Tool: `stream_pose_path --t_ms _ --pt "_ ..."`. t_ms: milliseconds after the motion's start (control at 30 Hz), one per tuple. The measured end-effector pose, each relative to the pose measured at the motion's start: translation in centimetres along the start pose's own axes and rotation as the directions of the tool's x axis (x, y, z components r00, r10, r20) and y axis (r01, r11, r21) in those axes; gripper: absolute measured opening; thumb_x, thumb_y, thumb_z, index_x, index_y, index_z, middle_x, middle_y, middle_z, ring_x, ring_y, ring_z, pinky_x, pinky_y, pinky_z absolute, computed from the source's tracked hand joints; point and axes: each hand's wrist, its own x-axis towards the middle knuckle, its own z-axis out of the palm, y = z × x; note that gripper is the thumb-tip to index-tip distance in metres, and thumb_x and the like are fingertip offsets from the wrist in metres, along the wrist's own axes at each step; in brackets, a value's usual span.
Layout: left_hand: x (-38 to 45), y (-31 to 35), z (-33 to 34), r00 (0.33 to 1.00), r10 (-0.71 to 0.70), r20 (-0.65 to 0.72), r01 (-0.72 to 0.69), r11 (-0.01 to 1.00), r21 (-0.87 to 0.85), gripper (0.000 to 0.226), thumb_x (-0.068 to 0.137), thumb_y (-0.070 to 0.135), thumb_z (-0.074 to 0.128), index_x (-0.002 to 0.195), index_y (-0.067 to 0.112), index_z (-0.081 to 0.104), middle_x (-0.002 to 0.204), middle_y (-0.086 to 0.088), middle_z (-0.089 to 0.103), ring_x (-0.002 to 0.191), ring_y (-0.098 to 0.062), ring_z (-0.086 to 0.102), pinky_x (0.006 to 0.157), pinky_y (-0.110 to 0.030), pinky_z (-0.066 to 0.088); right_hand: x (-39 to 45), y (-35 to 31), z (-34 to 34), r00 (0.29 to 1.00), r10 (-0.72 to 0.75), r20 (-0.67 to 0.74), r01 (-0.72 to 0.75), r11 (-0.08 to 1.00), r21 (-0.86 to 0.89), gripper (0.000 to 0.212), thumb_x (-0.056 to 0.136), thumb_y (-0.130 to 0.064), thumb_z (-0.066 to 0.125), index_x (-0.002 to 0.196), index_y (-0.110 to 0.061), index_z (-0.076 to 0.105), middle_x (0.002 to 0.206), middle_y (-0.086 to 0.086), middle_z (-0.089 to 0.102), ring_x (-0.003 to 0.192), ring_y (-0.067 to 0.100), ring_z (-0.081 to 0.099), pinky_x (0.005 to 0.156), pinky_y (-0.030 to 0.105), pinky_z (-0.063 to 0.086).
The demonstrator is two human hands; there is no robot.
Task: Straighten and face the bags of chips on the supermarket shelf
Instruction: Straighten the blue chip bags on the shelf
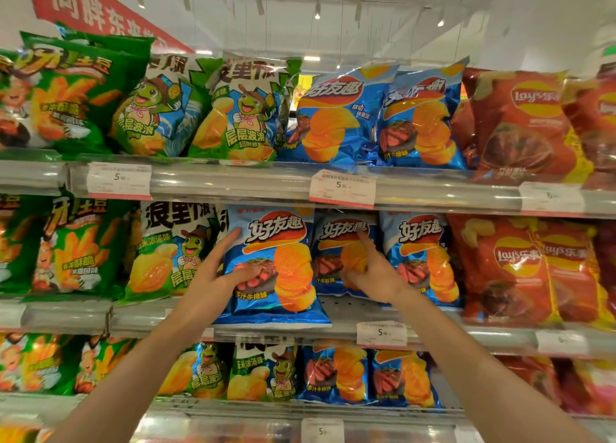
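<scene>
Fingers of the left hand lie spread along the left side of a blue ridged-chip bag, with the thumb pressed on its printed front, so the hand grips that bag by its edge. This bag stands at the front edge of the middle shelf, its bottom seam hanging slightly over the rail. The right hand reaches to the neighbouring blue bag, set further back; its forefinger is stretched up against the bag's face, while the other fingers are hidden, so I cannot tell whether they pinch it. A third blue bag stands just beside on the right. These bags look light, air-puffed and slick, with brittle contents; best taken by the side seams or bottom corners with gentle pressure, not squeezed across the middle.
</scene>
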Motion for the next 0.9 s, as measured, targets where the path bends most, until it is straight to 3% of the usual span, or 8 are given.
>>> stream_pose_path --t_ms 100,200,300,367,433,500,700,900 --pt "0.1 0.0 0.0 1.0 0.007 0.0 -0.007 1.0 0.019 0.067 0.089 0.017 0.072 0.146 0.041 0.044 0.151 0.018 0.039 0.116 0.015 0.044 0.083 -0.009 0.037 0.9 0.2 -1.0 0.995 0.023 0.1 -0.026 0.999 0.026 0.106 0.083 -0.016 0.079 0.158 -0.034 0.006 0.149 0.007 0.044 0.128 0.026 0.051 0.103 0.031 0.044" --pt "0.1 0.1 0.0 1.0 0.017 0.005 -0.017 1.0 0.017 0.067 0.09 0.017 0.071 0.146 0.04 0.043 0.144 0.02 0.044 0.1 0.033 0.044 0.081 -0.009 0.038 1.2 0.7 -1.0 0.998 -0.038 0.053 0.034 0.997 0.067 0.104 0.08 -0.006 0.08 0.157 -0.032 0.014 0.141 0.004 0.052 0.123 0.022 0.055 0.1 0.029 0.046" --pt "0.2 0.1 0.1 1.0 0.014 0.002 -0.014 1.0 0.012 0.067 0.09 0.018 0.071 0.146 0.04 0.044 0.14 0.023 0.046 0.101 0.031 0.044 0.083 -0.013 0.039 1.6 0.7 -0.2 0.993 -0.115 -0.024 0.117 0.989 0.088 0.101 0.083 -0.003 0.076 0.157 -0.032 0.014 0.129 -0.002 0.059 0.111 0.015 0.061 0.091 0.021 0.05" --pt "0.2 0.2 0.3 1.0 0.008 0.003 -0.008 1.0 0.01 0.067 0.09 0.017 0.071 0.147 0.039 0.043 0.137 0.025 0.047 0.096 0.034 0.045 0.082 -0.011 0.039 1.9 0.3 0.6 0.988 -0.127 -0.084 0.133 0.989 0.068 0.101 0.084 -0.006 0.075 0.157 -0.036 0.011 0.132 0.0 0.058 0.112 0.017 0.061 0.091 0.024 0.052" --pt "0.3 0.2 0.5 1.0 0.006 0.009 -0.006 1.0 0.028 0.067 0.09 0.019 0.071 0.147 0.04 0.043 0.14 0.024 0.044 0.095 0.036 0.042 0.079 -0.006 0.039 2.2 0.5 1.3 0.986 -0.118 -0.117 0.12 0.993 0.007 0.106 0.084 -0.018 0.076 0.155 -0.044 0.002 0.141 0.009 0.05 0.12 0.028 0.058 0.098 0.043 0.052" --pt "0.2 0.1 0.6 1.0 0.004 0.013 -0.004 0.999 0.043 0.066 0.091 0.019 0.071 0.147 0.041 0.043 0.14 0.025 0.043 0.095 0.037 0.04 0.076 -0.003 0.039 2.4 0.7 1.4 0.989 -0.096 -0.113 0.082 0.99 -0.119 0.107 0.086 -0.03 0.075 0.154 -0.046 -0.006 0.147 0.016 0.039 0.125 0.04 0.052 0.101 0.051 0.048" --pt "0.4 -0.2 0.7 1.0 0.003 0.015 -0.003 0.999 0.042 0.067 0.091 0.018 0.07 0.147 0.042 0.042 0.139 0.023 0.044 0.091 0.039 0.042 0.075 0.0 0.039 2.0 0.7 0.7 0.991 -0.104 -0.084 0.065 0.924 -0.377 0.108 0.087 -0.037 0.073 0.156 -0.037 -0.009 0.159 0.023 0.016 0.134 0.046 0.042 0.102 0.046 0.044" --pt "0.3 -0.2 0.5 1.0 0.01 0.022 -0.011 0.999 0.048 0.066 0.091 0.021 0.071 0.144 0.046 0.043 0.143 0.025 0.042 0.102 0.033 0.04 0.082 -0.01 0.039 2.2 1.4 1.4 0.982 -0.15 -0.114 0.061 0.824 -0.563 0.093 0.094 -0.036 0.062 0.158 -0.029 -0.005 0.146 0.022 0.033 0.11 0.046 0.06 0.088 0.048 0.052"
